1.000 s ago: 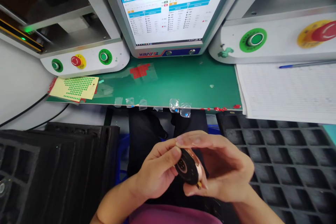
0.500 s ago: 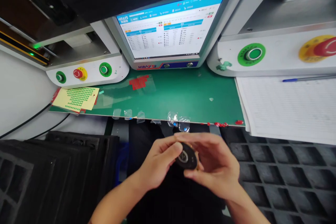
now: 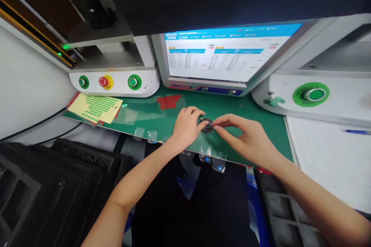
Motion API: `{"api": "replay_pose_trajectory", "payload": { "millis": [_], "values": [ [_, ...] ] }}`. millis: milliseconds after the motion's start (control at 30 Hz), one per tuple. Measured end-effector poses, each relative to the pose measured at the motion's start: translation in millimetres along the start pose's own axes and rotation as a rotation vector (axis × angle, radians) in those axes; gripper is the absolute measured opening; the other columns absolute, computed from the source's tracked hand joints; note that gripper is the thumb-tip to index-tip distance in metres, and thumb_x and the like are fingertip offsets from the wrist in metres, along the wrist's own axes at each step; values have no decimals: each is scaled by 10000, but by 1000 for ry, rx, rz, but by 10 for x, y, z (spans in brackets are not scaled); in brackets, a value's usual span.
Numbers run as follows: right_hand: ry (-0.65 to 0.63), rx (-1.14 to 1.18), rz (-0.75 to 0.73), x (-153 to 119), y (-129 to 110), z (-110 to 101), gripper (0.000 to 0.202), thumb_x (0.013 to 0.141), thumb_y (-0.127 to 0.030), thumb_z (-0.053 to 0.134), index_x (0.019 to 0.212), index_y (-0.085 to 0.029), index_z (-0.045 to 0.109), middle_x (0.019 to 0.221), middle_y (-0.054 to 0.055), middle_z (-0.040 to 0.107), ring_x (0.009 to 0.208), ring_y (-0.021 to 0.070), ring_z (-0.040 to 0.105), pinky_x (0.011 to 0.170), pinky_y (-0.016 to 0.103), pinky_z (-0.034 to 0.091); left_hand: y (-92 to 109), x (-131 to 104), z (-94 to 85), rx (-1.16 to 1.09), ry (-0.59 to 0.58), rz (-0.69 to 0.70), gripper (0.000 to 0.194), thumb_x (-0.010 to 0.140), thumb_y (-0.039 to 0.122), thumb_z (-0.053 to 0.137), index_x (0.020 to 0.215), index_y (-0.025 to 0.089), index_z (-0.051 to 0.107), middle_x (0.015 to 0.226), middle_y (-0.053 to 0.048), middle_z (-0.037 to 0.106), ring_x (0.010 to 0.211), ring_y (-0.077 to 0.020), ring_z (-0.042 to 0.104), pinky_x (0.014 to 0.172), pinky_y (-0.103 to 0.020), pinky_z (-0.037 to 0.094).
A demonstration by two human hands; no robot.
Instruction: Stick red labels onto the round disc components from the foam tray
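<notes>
A small round black part (image 3: pixel 206 126) with a pale ring at its centre is at the green bench top, between my hands. Curled around its left side, my left hand (image 3: pixel 188 125) holds it with thumb and fingers. My right hand (image 3: pixel 246 135) pinches at the right edge of the part, thumb and forefinger together. Whether something thin is between those fingertips is too small to tell. The fingers cover part of the rim.
Behind the hands stands a monitor (image 3: pixel 214 60) between white control panels with green buttons (image 3: pixel 314 94) and a red stop button (image 3: pixel 103 82). A yellow sheet of green dots (image 3: pixel 100 107) lies left, paper (image 3: pixel 319 154) right. Black foam trays (image 3: pixel 58 189) stand at lower left. Clear film tabs (image 3: pixel 218 164) hang on the bench edge.
Both hands have moved forward with the round black part, from in front of the bench edge to the green top. My right hand has gone from cupping it to a fingertip pinch.
</notes>
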State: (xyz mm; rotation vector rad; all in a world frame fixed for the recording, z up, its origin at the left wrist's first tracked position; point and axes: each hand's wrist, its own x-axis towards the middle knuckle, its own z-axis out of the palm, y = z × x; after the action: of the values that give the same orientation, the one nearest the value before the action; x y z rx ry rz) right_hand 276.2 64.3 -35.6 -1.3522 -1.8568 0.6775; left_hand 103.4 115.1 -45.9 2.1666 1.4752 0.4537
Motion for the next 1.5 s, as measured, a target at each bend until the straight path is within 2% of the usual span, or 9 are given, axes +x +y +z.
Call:
{"api": "replay_pose_trajectory", "payload": {
  "millis": [167, 333, 600, 867, 1000, 1100, 1267, 1400, 1500],
  "values": [
    [-170, -356, -152, 292, -111, 185, 152, 919, -273, 506, 917, -204, 641, 870, 42, 715, 735, 198, 676, 597, 299, 484, -427, -97, -390, 189, 11, -80, 542, 905, 284, 635, 1386, 67, 512, 1549, -232, 394, 1461, -389, 308, 1191, -575, 230],
    [-255, -498, -87, 531, -119, 389, 126, 903, -238, 535, 950, -191, 643, 984, 93, 697, 886, 249, 661, 650, 324, 487, -791, -226, -661, 192, -186, -12, 600, 869, 334, 655, 1426, 169, 501, 1553, -125, 432, 1486, -335, 310, 1198, -623, 213],
    [-368, -552, 174, 980, -223, 773, 399, 817, -277, 751, 1122, -53, 622, 1196, 231, 619, 1133, 350, 593, 956, 463, 494, -919, -346, -689, 89, -157, 67, 448, 840, 34, 506, 1206, 221, 683, 1351, -22, 655, 1403, -224, 468, 1220, -531, 257],
    [-501, -306, 462, 1245, -350, 846, 163, 896, -277, 698, 867, -123, 654, 862, 34, 688, 794, 156, 671, 757, 334, 573, -847, -514, -604, 4, 96, -50, 243, 843, 142, 658, 1068, 190, 738, 1263, -67, 710, 1245, -239, 620, 1145, -420, 395],
    [-519, 85, 475, 1000, -512, 658, 268, 902, -286, 638, 673, -152, 596, 660, 39, 687, 560, 129, 637, 539, 247, 533, -744, -821, -595, -50, 373, -248, 363, 976, 315, 480, 772, 162, 739, 782, -87, 776, 771, -200, 731, 821, -329, 554],
    [-462, 338, 431, 572, -685, 530, 345, 878, -472, 630, 724, -163, 604, 676, 55, 711, 558, 135, 655, 531, 246, 552, -615, -1083, -546, -503, 484, -405, 473, 947, 472, 492, 690, 148, 719, 634, -76, 724, 600, -175, 690, 645, -277, 555],
    [-312, 470, 319, -244, -905, 517, 361, 895, -514, 617, 798, -166, 616, 671, 47, 721, 562, 146, 678, 539, 253, 572, -286, -1377, -492, -1360, 138, -487, 483, 789, 550, 699, 871, 78, 762, 782, -120, 756, 701, -215, 721, 648, -314, 613],
    [272, -57, -80, -588, -1048, 488, 281, 870, -235, 699, 1145, -225, 640, 977, 63, 750, 876, 212, 723, 727, 341, 609, -63, -1584, -606, -1286, 84, -431, 405, 833, 469, 698, 974, 98, 779, 626, -49, 691, 481, -125, 613, 469, -226, 560],
    [262, -306, -421, -636, -1186, 418, 343, 872, -94, 663, 1187, -224, 628, 1041, 66, 749, 958, 221, 700, 918, 404, 544, 27, -1717, -712, -1212, -16, -373, 385, 891, 411, 649, 1136, 131, 749, 624, -33, 686, 488, -118, 622, 466, -194, 544]
  ]
}}
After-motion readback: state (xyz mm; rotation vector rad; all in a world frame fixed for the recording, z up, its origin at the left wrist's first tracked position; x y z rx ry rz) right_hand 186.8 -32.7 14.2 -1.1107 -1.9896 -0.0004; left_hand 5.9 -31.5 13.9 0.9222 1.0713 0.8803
